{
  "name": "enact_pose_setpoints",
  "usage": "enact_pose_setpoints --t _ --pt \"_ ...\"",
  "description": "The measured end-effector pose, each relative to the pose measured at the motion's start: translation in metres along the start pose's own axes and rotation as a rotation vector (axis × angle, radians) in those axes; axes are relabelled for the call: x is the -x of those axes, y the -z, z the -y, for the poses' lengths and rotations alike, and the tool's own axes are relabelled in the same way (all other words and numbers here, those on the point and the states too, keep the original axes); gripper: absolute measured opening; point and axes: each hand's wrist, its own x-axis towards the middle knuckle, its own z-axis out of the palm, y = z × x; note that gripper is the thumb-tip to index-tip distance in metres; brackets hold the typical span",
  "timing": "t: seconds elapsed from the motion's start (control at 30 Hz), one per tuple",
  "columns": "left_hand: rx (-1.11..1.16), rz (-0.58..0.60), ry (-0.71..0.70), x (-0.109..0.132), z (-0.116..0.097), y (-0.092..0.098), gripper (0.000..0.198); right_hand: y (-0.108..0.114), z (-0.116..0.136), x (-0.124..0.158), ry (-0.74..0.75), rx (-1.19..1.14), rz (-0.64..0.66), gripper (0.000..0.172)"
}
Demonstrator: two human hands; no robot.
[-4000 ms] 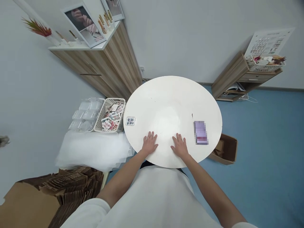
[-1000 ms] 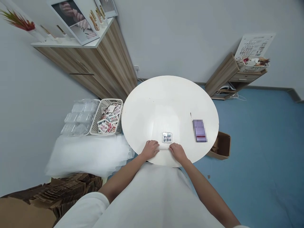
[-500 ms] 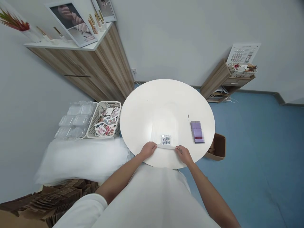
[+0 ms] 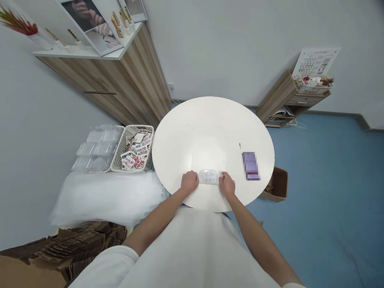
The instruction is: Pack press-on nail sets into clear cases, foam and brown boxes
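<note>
On the white round table (image 4: 207,120), near its front edge, a thin translucent white wrapping sheet (image 4: 201,178) is folded over a small clear case. The case shows only faintly through the sheet, and its contents are blurred. My left hand (image 4: 189,181) is closed on the sheet's left end. At the right end, my right hand (image 4: 227,184) grips the sheet, with a bit of it above the fingers. The sheet's far part lies flat on the table beyond the case. My fingertips are partly hidden.
A purple stack (image 4: 251,165), pixelated, lies on the table's right side. Left of the table stand a white basket (image 4: 115,160) of nail-design cards, clear plastic trays (image 4: 99,148) and a pile of white sheets (image 4: 111,196). An open cardboard box (image 4: 277,184) is on the floor at right.
Both hands have moved slightly away from my body, bringing the sheet's near edge up and over the case. The dark nail-like pieces, clearly visible before, are now veiled by it.
</note>
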Motion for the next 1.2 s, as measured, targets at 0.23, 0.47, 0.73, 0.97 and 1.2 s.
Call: enact_pose_setpoints --t 0.23,0.47,0.73,0.97,1.2 --pt "-0.086 -0.149 -0.214 0.002 -0.002 -0.003 0.043 -0.001 -0.001 0.003 0.458 0.241 -0.043 0.035" --pt "-0.098 -0.062 -0.481 -0.003 -0.004 -0.001 0.041 0.011 0.005 0.000 0.694 0.272 0.178 0.025" --pt "-0.033 0.062 -0.457 -0.010 -0.017 0.006 0.041 0.010 0.011 0.000 0.640 0.265 0.236 0.027" --pt "0.083 0.190 -0.432 0.011 -0.020 0.012 0.034 0.028 0.017 0.035 0.563 0.135 0.346 0.028" --pt "0.260 0.191 -0.295 -0.004 -0.018 0.022 0.027 0.040 0.023 0.010 0.499 0.072 0.312 0.023"
